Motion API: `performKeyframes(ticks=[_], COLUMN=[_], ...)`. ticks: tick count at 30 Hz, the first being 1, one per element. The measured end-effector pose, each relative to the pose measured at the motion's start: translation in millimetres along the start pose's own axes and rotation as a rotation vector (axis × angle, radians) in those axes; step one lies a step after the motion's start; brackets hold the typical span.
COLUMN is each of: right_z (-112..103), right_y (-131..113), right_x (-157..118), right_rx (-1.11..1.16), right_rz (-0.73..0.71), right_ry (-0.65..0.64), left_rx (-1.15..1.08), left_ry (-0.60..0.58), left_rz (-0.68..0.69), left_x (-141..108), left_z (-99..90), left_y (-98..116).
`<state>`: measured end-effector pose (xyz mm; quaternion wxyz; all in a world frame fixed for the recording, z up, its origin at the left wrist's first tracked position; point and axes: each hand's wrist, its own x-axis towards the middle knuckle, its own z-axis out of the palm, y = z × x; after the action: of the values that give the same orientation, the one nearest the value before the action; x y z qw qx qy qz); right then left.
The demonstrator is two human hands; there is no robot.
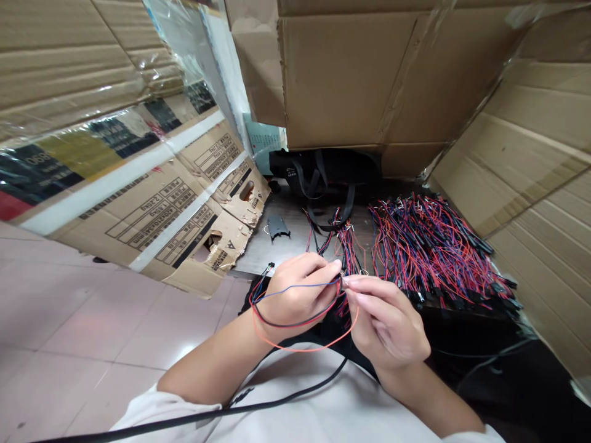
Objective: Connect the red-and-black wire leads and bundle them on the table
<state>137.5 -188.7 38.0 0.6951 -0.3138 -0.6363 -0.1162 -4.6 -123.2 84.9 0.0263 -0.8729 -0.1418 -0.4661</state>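
Wires (318, 351) with thin, smooth coats of blue, red, black and orange bend in slack curves across the left hand (300, 289), just above the person's lap and in front of the near edge of the table (259, 253). That hand is curled narrow, pinching the strands between thumb and fingertips; the right hand (388, 317) meets it with thumb and forefinger closed on the wire ends, the other fingers loosely bent. The orange curve hangs lowest, and a small black plug (271, 266) shows beyond the left wrist. On the dark, faintly shiny tabletop lies a flat black plastic piece (277, 227) with a notched edge. Right of it, a loose bundle (347, 243) of wires spreads, and further right a thick, tangled heap (418, 246) of red, blue and black strands. Behind sits a soft black cloth bag (337, 172), its strap looping down over the table. Creased brown cardboard (346, 74) stands on 3 sides, the left panel (152, 203) printed and torn. A round black cord (286, 394) crosses the white, soft-folded shirt (305, 424).
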Motion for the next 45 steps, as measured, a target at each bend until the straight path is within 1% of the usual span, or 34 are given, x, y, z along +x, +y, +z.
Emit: performKeyframes(ticks=[6, 12, 18, 26, 36, 45], right_z=[1, 5, 6, 5, 8, 11], right_y=[0, 0, 0, -1, 1, 3], right_x=[3, 6, 7, 6, 5, 7], right_rx=[-0.033, 0.018, 0.009, -0.002, -0.018, -0.025], right_rz=[0.032, 0.042, 0.043, 0.05, 0.038, 0.036], right_ry=[0.024, 0.045, 0.042, 0.068, 0.064, 0.061], left_rx=[-0.011, -0.004, 0.029, 0.029, 0.046, 0.064], left_ry=[0.0, 0.028, 0.043, 0.029, 0.013, 0.028], left_rz=[0.004, 0.014, 0.028, 0.009, 0.01, 0.016], left_x=[-1, 1, 2, 1, 2, 1], left_z=[1.9, 4.1, 5.3, 5.5, 5.8, 8.3], left_y=[-1, -2, -3, -3, -1, -3])
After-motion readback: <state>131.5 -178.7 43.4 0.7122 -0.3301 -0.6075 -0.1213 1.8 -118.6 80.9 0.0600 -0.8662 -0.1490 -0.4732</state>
